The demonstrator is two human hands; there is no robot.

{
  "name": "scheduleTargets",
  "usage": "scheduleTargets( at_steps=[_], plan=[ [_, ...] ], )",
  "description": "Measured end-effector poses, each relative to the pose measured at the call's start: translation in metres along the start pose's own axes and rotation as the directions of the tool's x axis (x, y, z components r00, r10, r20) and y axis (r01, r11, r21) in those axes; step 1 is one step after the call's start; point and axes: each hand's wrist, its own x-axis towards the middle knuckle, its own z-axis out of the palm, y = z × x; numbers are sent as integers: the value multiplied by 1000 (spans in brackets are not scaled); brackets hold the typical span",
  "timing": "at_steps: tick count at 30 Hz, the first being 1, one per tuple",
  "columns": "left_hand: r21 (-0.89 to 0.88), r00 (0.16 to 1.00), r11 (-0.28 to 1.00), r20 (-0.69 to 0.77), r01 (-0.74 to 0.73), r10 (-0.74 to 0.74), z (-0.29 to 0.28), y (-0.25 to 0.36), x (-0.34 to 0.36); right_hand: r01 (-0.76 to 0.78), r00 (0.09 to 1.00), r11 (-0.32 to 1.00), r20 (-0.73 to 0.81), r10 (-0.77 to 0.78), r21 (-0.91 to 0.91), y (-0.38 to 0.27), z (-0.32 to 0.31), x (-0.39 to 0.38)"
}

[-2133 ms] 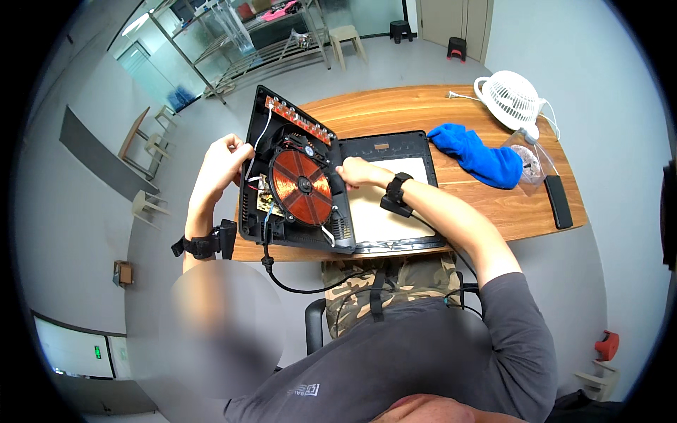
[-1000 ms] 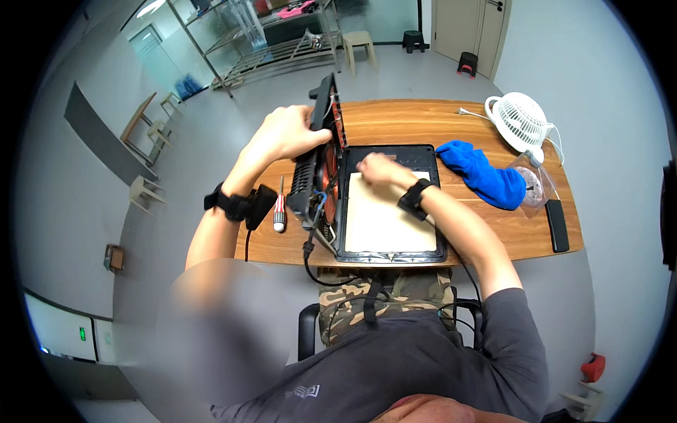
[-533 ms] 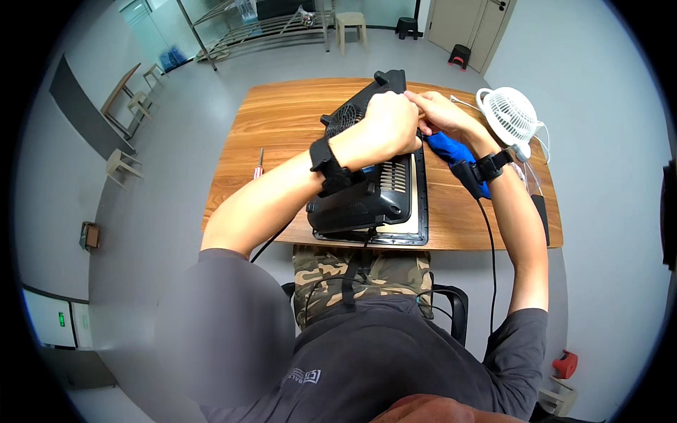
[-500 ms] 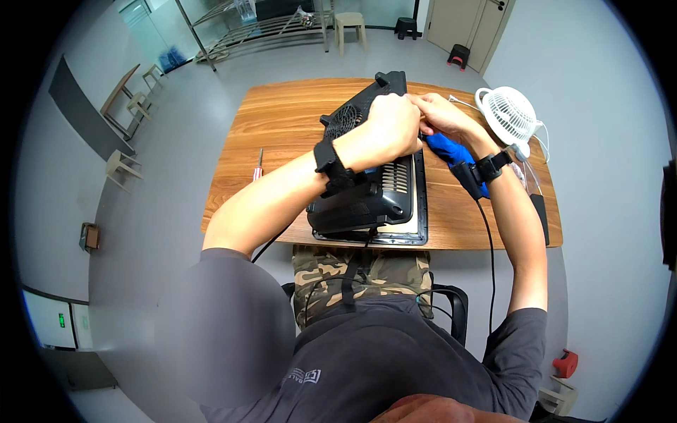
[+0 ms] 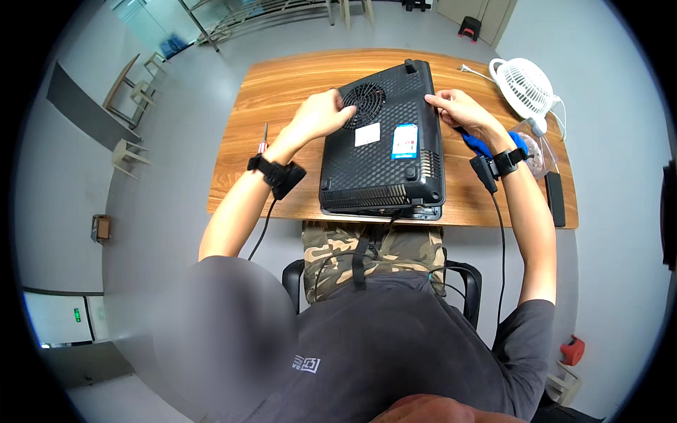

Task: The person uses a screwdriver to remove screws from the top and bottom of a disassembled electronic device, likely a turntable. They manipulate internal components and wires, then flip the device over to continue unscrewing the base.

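A black plastic bottom cover (image 5: 381,166), with a round fan grille (image 5: 366,103), vent slots and feet, lies over a dark-rimmed panel (image 5: 427,213). It looks like the underside of an induction cooker. My left hand (image 5: 319,116) is closed at the cover's far left edge, its thumb over the grille and its other fingers partly hidden. At the far right edge my right hand (image 5: 462,113) pinches the cover between thumb and fingers. Beneath my right wrist lies a blue cloth-like thing (image 5: 478,144), partly covered. A screwdriver (image 5: 264,141) rests beside my left wrist.
A white fan (image 5: 523,88) with a cord stands at the table's far right. Near it are a clear container (image 5: 534,151) and a black flat box-like thing (image 5: 556,199). Cables hang from both my wrist straps. The wooden table's (image 5: 282,84) front edge is close to my lap.
The cover was tilted and turned askew; now it lies flatter and straighter over the panel. My left hand has moved from beside my right hand to the left edge. My view has shifted slightly.
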Motion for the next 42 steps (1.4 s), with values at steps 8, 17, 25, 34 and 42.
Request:
scheduleTargets(
  at_steps=[8,17,25,34,42],
  plan=[
    [-170,995,980,20,100,-98,56,-55,-46,-87,996,987,-40,82,-137,45,-2,-2],
    [-354,988,923,70,150,-134,88,-56,-50,-13,985,982,-174,-20,-186,75,22,1],
    [-477,980,857,62,197,-191,92,-34,-55,-19,971,825,-207,-120,-565,88,37,8],
    [-548,994,830,55,106,-91,119,-53,-55,-157,979,779,-197,43,-607,81,37,11],
    [-478,990,869,5,128,-143,123,-57,-59,-214,976,976,-41,213,-34,83,15,1]
  ],
)
